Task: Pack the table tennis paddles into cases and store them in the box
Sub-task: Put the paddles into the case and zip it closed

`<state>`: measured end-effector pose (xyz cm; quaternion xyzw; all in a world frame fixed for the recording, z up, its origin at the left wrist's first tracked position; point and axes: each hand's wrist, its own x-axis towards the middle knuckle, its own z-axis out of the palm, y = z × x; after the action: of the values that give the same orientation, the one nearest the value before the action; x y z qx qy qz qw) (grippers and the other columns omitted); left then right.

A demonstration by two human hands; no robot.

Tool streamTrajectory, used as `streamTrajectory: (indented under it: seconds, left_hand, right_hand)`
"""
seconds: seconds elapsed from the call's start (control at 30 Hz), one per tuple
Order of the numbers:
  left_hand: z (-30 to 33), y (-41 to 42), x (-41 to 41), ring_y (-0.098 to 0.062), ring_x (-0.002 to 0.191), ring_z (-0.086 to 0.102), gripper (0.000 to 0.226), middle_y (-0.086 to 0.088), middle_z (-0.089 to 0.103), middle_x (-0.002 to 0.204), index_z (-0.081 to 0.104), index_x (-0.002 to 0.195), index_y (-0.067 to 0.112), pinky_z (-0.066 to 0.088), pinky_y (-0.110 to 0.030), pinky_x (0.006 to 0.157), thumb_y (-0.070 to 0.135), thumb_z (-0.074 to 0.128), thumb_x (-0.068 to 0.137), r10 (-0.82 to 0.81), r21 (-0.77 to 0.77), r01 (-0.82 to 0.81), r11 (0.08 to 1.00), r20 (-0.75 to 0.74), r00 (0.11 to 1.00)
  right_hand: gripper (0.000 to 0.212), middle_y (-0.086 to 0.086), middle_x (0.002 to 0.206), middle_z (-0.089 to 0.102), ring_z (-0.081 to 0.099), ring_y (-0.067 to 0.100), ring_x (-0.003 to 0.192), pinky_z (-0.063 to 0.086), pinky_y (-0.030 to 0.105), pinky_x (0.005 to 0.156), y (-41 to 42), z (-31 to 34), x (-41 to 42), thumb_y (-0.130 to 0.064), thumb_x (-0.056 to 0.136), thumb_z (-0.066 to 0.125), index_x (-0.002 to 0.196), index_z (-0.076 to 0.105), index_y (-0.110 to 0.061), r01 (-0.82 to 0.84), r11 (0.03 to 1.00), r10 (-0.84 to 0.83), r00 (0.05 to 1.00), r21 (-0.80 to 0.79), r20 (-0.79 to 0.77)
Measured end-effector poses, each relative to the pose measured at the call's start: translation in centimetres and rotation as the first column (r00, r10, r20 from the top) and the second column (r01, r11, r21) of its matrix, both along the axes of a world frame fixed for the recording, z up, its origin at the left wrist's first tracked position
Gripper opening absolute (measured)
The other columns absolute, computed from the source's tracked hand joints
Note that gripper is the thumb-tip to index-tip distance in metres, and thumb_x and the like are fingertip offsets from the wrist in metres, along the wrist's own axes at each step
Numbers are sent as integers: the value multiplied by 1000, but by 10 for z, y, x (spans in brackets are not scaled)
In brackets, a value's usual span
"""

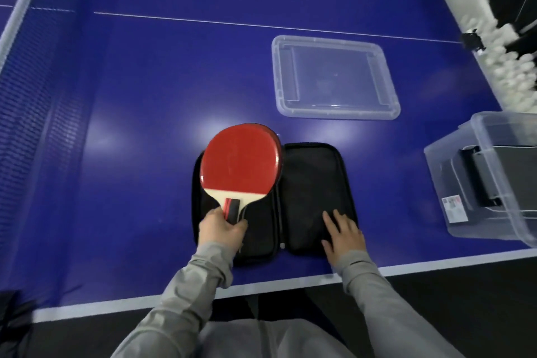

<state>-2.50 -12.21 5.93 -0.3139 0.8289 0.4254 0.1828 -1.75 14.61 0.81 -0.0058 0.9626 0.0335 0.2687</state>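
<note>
A black paddle case [316, 183] lies opened flat near the front edge of the blue table. Over its left half is a red-faced paddle [239, 161], and a second paddle's dark edge shows just beneath it. My left hand [220, 227] grips the short handle of the red paddle. My right hand [344, 234] rests flat, fingers straight, on the right half of the case. The clear plastic box [476, 183] stands at the right with a dark case inside it.
The box's clear lid [334, 77] lies flat on the table behind the case. The net [35, 113] runs along the left. A tray of white balls [505, 67] sits at the far right. The table's white front edge [261, 285] is close to my body.
</note>
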Motion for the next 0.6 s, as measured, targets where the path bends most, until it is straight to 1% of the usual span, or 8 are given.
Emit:
streamTrajectory:
  seconds: [0.07,0.13,0.2,0.27,0.33,0.43,0.5,0.6]
  left_hand:
    - [-2,49,-2,-33,95,61,25,-18,66,94,63,88,3,44,-31,78,23,69,75,-12,0,12,1000,12,1000]
    - [-7,91,-3,-35,98,60,27,-19,65,98,63,92,2,45,-33,82,23,67,76,-4,10,4,1000,28,1000]
    - [-13,127,-6,-35,98,60,27,-17,64,99,62,93,2,46,-34,82,23,66,76,9,5,-9,1000,45,999]
    - [-19,156,-11,-35,98,59,28,-16,62,102,61,94,1,46,-35,83,23,64,77,15,-16,-14,1000,62,998]
    - [-25,181,-17,-35,99,57,28,-15,59,106,59,95,0,43,-34,81,22,62,78,36,-46,-32,998,78,996]
    - [-34,202,-23,-36,98,56,27,-15,55,108,57,95,0,36,-31,75,21,60,79,72,-86,-64,994,97,993]
    - [-40,214,-24,-36,97,56,26,-15,53,108,55,94,-1,34,-31,74,20,59,79,87,-100,-77,992,100,991]
    - [-44,227,-19,-36,96,56,26,-15,53,107,55,93,-1,39,-34,77,21,59,79,103,-115,-91,989,104,989]
  right_hand:
    - [68,-2,157,8,17,21,141,28,36,108,14,-3,1,-38,92,42,148,6,-29,-79,996,79,997,-42,-21]
    - [62,0,155,18,26,22,136,32,35,103,30,-2,-4,-34,91,45,147,19,-27,-86,984,72,993,-155,-89]
    - [51,9,141,39,41,27,125,39,39,97,47,0,-10,-24,88,54,137,41,-16,29,947,-101,972,-319,-211]
    - [40,14,120,53,49,31,112,43,40,92,65,3,-18,-19,84,60,122,54,-7,182,878,-316,915,-442,-251]
    - [36,14,108,56,51,31,106,43,38,88,82,4,-26,-19,85,61,117,54,-5,295,821,-417,895,-489,-161]
    - [33,8,92,59,55,26,98,40,30,78,89,0,-34,-23,86,60,114,54,-8,334,811,-399,916,-480,-38]
    - [30,7,90,64,58,25,95,40,27,74,93,-5,-37,-25,86,59,112,54,-10,367,806,-403,915,-465,24]
    - [27,8,92,68,60,27,95,42,28,74,94,-12,-41,-23,87,58,111,54,-11,421,791,-425,900,-445,96]
